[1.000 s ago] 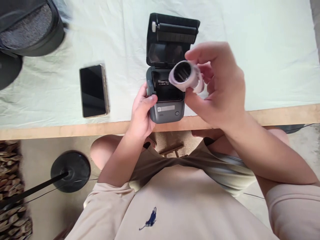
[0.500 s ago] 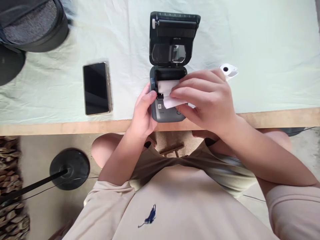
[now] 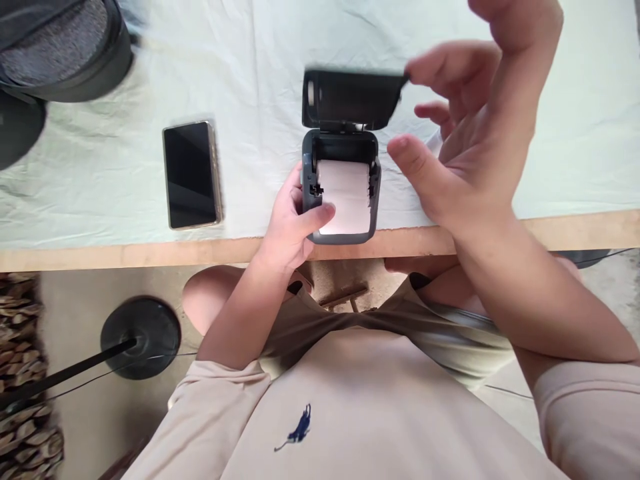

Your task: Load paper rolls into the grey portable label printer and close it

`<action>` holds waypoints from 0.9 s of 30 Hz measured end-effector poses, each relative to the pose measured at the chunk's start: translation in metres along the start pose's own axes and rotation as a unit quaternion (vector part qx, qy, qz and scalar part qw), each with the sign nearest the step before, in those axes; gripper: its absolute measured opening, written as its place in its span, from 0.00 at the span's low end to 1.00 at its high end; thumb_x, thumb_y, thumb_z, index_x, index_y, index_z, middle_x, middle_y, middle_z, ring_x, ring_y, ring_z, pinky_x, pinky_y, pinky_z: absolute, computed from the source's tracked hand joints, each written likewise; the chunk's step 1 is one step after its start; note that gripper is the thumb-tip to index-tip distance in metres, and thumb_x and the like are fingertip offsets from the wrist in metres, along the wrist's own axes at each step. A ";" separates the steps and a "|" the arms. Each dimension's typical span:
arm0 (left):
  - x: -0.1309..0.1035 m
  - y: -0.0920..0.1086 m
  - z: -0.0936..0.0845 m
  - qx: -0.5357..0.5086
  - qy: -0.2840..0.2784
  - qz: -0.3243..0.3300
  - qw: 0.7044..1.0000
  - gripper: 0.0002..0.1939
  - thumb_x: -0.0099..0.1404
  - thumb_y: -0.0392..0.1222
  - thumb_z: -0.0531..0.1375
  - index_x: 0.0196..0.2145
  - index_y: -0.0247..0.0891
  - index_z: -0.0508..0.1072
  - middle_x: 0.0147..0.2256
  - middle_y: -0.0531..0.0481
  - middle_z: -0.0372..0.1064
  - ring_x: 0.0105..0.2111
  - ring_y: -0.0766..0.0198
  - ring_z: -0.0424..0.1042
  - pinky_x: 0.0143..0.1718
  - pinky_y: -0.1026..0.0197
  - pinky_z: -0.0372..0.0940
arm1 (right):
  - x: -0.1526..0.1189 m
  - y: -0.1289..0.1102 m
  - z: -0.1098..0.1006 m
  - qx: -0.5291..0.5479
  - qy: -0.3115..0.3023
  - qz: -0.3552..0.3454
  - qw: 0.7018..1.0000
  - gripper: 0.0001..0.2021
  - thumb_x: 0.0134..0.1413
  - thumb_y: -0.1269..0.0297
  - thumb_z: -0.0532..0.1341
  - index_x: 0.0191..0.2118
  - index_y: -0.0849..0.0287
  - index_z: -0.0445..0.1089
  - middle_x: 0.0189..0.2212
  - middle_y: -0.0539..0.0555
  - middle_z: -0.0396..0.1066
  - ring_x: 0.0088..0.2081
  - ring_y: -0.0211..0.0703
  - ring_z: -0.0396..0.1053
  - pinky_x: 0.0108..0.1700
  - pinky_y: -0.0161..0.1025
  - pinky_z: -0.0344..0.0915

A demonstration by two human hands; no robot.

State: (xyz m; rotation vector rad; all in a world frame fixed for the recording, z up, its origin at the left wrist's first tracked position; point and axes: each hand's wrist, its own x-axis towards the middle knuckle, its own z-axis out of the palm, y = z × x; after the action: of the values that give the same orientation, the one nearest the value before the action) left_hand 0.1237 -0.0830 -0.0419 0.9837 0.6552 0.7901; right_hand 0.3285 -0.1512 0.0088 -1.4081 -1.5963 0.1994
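A small dark grey label printer point(image 3: 377, 200) stands at the table's front edge with its lid point(image 3: 355, 97) raised and tilted. Inside it sits a white paper roll point(image 3: 345, 190), whose loose end lies flat over the front of the body. My left hand point(image 3: 293, 223) grips the printer's left side, its thumb pressing on the paper. At the lid's upper right corner, a fingertip of my right hand point(image 3: 480, 133) touches the edge; the other fingers are spread and nothing is held. Behind that hand a second white roll is mostly hidden.
A smartphone point(image 3: 190, 175) lies on the pale tablecloth point(image 3: 250, 100) to the left. Further back on the left is a dark padded case point(image 3: 65, 47). The wooden table edge point(image 3: 225, 252) runs across in front of me. A black round stand base point(image 3: 140, 337) is on the floor.
My right hand has let go of the paper and moved up and right to the lid. The lid has swung partly down. The paper end now lies flat under my left thumb.
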 end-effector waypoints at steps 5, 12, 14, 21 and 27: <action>0.003 -0.002 -0.003 -0.020 -0.004 0.006 1.000 0.26 0.52 0.47 0.79 0.46 0.45 0.76 0.38 0.51 0.83 0.55 0.39 0.85 0.51 0.45 0.82 | -0.005 0.001 0.008 -0.020 -0.005 -0.131 0.991 0.05 0.69 0.64 0.66 0.47 0.48 0.78 0.43 0.52 0.80 0.49 0.50 0.81 0.54 0.51 0.81; -0.004 0.004 0.005 -0.083 -0.050 0.006 0.995 0.26 0.64 0.58 0.74 0.54 0.44 0.76 0.53 0.44 0.84 0.68 0.37 0.76 0.64 0.38 0.78 | -0.013 0.011 0.015 0.095 -0.056 0.072 0.991 0.26 0.68 0.54 0.66 0.68 0.46 0.65 0.66 0.56 0.72 0.67 0.54 0.74 0.58 0.49 0.81; -0.006 0.007 0.007 -0.074 -0.049 -0.004 0.996 0.26 0.67 0.59 0.73 0.55 0.44 0.77 0.57 0.43 0.82 0.72 0.36 0.72 0.66 0.37 0.77 | -0.016 0.015 0.019 0.159 -0.114 0.112 0.974 0.31 0.68 0.50 0.68 0.71 0.44 0.60 0.63 0.55 0.74 0.60 0.51 0.79 0.53 0.45 0.83; -0.010 0.009 0.007 -0.028 -0.027 -0.034 0.999 0.29 0.64 0.63 0.74 0.56 0.47 0.79 0.54 0.45 0.84 0.72 0.34 0.71 0.66 0.42 0.77 | -0.019 0.017 0.022 0.209 -0.176 0.151 0.950 0.33 0.64 0.53 0.70 0.70 0.44 0.59 0.59 0.54 0.75 0.46 0.46 0.81 0.39 0.39 0.82; -0.004 0.008 0.014 -0.047 0.048 -0.027 0.997 0.23 0.76 0.68 0.59 0.40 0.47 0.79 0.43 0.46 0.87 0.72 0.41 0.73 0.67 0.42 0.77 | -0.017 0.021 0.022 0.166 -0.150 0.153 0.963 0.30 0.69 0.55 0.66 0.72 0.44 0.62 0.57 0.54 0.76 0.53 0.50 0.80 0.48 0.44 0.83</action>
State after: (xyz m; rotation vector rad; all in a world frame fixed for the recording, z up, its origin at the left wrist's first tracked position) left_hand 0.1301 -0.0902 -0.0288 0.8426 0.7182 0.8177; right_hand 0.3251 -0.1486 -0.0259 -1.3957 -1.4864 0.8596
